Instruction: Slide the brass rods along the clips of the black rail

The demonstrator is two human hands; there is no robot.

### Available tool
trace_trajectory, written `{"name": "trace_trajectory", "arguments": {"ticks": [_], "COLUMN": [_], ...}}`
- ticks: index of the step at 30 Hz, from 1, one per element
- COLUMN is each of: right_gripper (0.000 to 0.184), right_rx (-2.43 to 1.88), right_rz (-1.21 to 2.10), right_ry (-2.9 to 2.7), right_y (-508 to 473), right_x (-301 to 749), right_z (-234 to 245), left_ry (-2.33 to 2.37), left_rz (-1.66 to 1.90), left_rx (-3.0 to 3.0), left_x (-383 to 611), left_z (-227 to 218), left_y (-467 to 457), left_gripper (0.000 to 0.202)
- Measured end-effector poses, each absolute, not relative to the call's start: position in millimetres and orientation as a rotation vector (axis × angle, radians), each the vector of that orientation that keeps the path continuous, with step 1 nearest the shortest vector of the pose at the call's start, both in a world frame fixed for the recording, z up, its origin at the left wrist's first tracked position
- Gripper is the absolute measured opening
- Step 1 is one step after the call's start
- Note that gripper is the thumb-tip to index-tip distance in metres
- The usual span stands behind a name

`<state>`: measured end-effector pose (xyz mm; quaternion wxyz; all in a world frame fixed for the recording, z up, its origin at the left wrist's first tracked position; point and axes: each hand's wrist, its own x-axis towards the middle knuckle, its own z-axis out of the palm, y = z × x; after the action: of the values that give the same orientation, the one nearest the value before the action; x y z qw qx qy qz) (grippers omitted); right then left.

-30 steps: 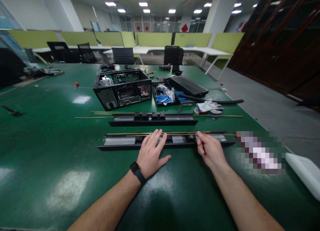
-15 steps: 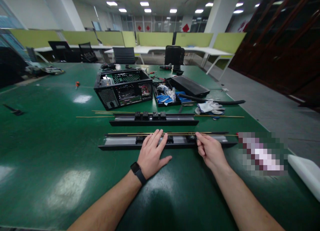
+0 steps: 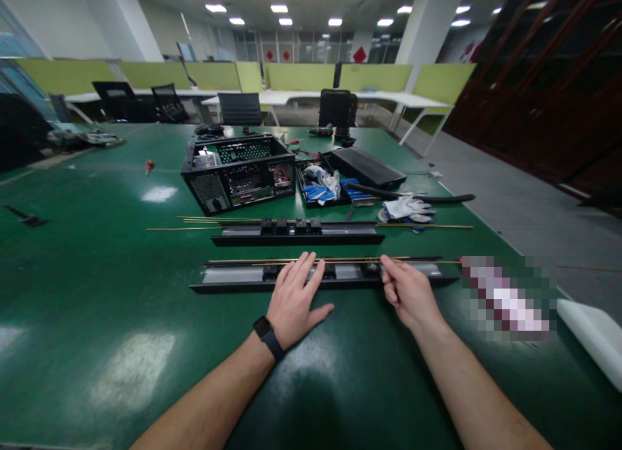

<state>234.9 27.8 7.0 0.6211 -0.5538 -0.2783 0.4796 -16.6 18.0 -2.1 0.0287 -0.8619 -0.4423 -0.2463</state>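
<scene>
Toward the near edge of the green table (image 3: 97, 275), a long black rail (image 3: 233, 278) lies crosswise in front of the person. The left hand (image 3: 294, 301) rests flat on it, open, fingers spread over the small black blocks at its middle. It grips nothing and seems to press down to steady the rail. The right hand (image 3: 408, 293) is curled at the rail's right part, thumb and fingertips closed on a thin brass rod (image 3: 340, 260) that runs along the rail's far side. That fine pinch suits so slender a piece.

A second rail (image 3: 340, 233) lies parallel just beyond, untouched, with more rods sticking out past both its ends. Farther back, toward the middle of the table, stand an open computer case (image 3: 238, 171) and a tray (image 3: 321, 184) holding blue and white gloves. A pair of white gloves (image 3: 405, 208) lies toward the right edge, beside a black hose (image 3: 437, 198).
</scene>
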Motion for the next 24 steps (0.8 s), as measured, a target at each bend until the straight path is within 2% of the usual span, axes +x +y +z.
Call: {"name": "trace_trajectory", "arguments": {"ticks": [24], "right_gripper": [0.044], "right_rx": [-1.287], "right_rz": [1.116], "right_ry": [-0.65], "right_y": [27.7], "right_x": [233.6], "right_z": [9.6], "left_ry": [-1.359], "left_rz": [-0.771], "left_rx": [-2.655], "left_x": [-17.3], "left_z": [-4.0], "left_y": [17.5], "left_gripper": [0.079]}}
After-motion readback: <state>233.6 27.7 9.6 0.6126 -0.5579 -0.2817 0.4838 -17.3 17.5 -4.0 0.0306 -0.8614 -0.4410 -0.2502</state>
